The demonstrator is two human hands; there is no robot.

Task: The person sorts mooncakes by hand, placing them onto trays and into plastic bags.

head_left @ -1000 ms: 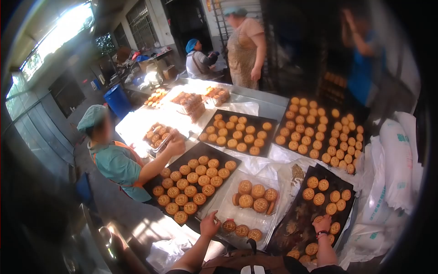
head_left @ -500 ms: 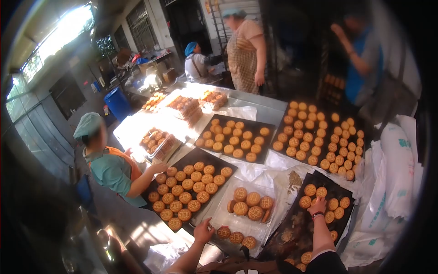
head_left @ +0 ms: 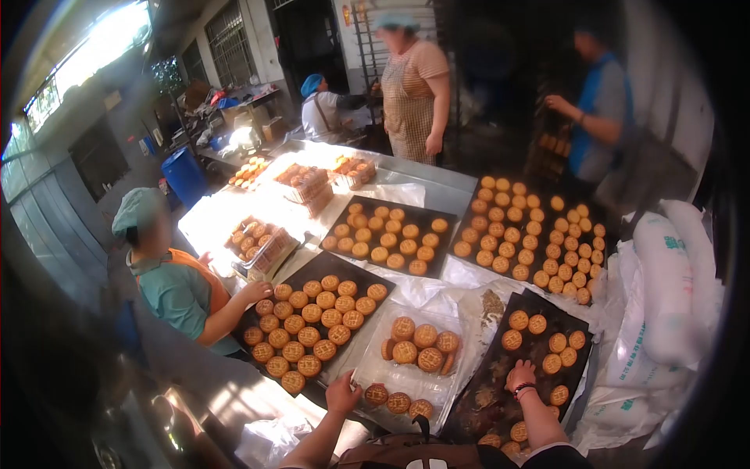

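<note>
My left hand (head_left: 342, 395) rests with fingers spread at the near edge of a clear plastic sheet (head_left: 406, 379), which carries a cluster of golden mooncakes (head_left: 414, 344) and a row of three (head_left: 398, 402). My right hand (head_left: 522, 377), with a band on the wrist, lies fingers-down on a dark baking tray (head_left: 484, 391). Several mooncakes (head_left: 536, 324) sit on that tray's far part. Whether this hand holds a cake is hidden by the fingers.
A co-worker in a green cap (head_left: 180, 293) touches another full tray (head_left: 308, 320) on the left. More trays of mooncakes (head_left: 391, 230) (head_left: 531, 234) cover the far table. White sacks (head_left: 664, 289) are stacked at the right. Three people stand or sit at the back; a blue barrel (head_left: 183, 173) stands at the left.
My right hand went up to the cakes on the dark tray, then drew back toward me. My left hand stayed at the sheet's edge. The co-worker's hand dropped onto the left tray.
</note>
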